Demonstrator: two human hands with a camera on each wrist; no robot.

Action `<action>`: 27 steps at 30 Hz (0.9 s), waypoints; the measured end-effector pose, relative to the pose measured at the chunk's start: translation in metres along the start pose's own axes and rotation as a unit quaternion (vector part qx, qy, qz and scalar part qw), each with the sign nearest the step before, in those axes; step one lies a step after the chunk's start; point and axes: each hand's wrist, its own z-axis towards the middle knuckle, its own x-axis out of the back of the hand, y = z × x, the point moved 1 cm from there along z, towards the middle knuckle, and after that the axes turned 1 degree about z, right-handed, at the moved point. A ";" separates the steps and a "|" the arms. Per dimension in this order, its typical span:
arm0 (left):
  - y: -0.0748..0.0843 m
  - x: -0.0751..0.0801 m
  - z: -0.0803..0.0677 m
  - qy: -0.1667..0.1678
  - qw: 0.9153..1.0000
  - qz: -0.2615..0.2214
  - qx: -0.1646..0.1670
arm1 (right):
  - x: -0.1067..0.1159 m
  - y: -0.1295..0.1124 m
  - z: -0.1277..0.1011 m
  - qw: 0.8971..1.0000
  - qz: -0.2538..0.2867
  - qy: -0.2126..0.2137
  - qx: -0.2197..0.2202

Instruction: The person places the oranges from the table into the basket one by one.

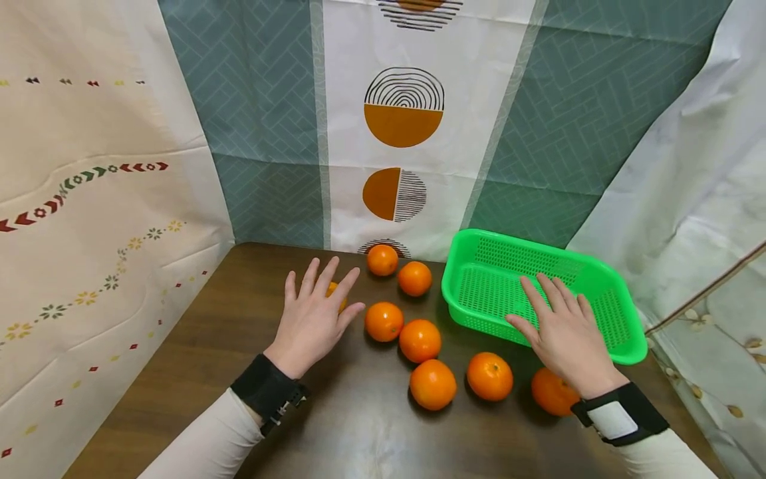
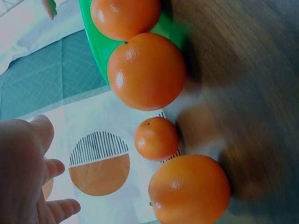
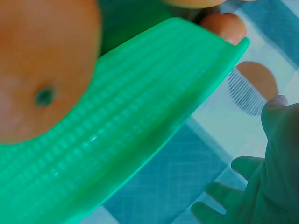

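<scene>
My left hand is held over the table with fingers spread, partly covering an orange behind it. Nothing is in its grasp. The right hand, also with straight, spread fingers, hovers over the near side of a green plastic basket, which has no fruit in it. Under the right wrist lies an orange, partly hidden. Between the hands are several more: a front orange, one to its right, a middle orange and its neighbour.
Toward the back are an orange near the wall cloth and another orange beside it. A patterned curtain hangs behind the brown wooden table. White cloth borders the right side, close to the basket.
</scene>
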 end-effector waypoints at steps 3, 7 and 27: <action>-0.002 0.000 0.000 -0.005 1.000 0.001 0.003 | -0.001 0.012 -0.004 1.000 -0.004 -0.010 -0.014; -0.005 0.002 0.001 -0.011 1.000 -0.001 0.008 | -0.001 0.026 -0.009 0.999 -0.013 -0.012 -0.028; -0.013 0.007 0.003 -0.031 0.999 0.006 0.027 | -0.007 0.078 -0.027 0.997 -0.025 -0.031 -0.072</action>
